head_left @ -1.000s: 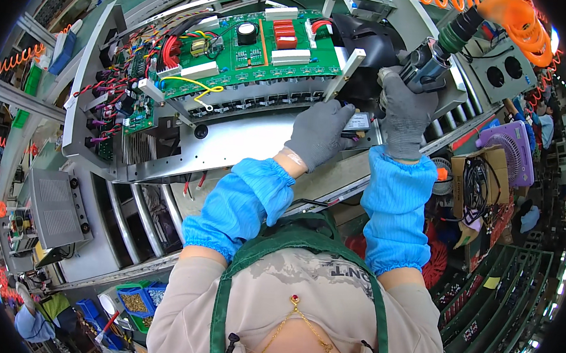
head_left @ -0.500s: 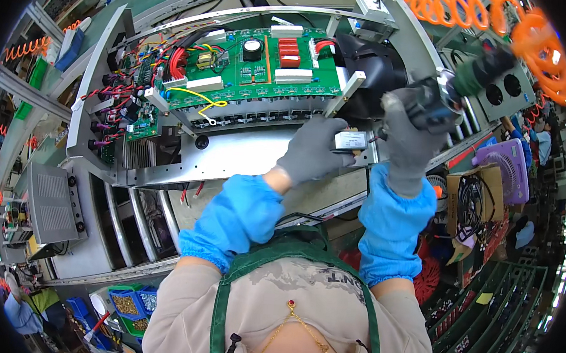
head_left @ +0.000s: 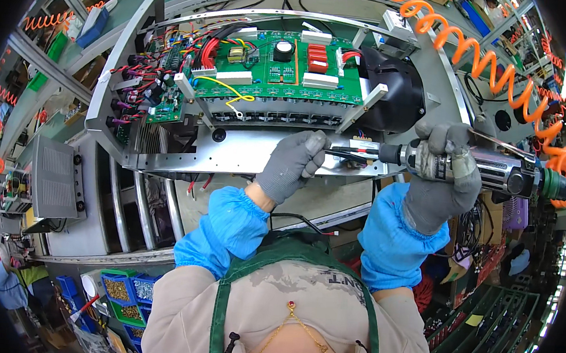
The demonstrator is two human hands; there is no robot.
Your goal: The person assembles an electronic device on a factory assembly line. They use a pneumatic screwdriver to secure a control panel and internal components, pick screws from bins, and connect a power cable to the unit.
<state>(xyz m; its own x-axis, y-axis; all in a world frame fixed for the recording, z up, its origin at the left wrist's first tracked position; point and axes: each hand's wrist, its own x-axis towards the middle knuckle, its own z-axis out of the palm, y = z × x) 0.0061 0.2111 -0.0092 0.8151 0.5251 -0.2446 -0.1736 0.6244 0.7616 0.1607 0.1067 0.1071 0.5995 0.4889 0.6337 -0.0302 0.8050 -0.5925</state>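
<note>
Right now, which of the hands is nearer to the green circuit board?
Left. The left hand rests on the metal frame just below the green circuit board; the right hand grips the power screwdriver farther to the right.

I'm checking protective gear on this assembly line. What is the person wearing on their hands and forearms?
Both hands wear grey knit gloves: the left hand and the right hand. Bright blue oversleeves with gathered elastic cuffs cover both forearms, over beige sleeves. No markings show on the gloves.
</note>
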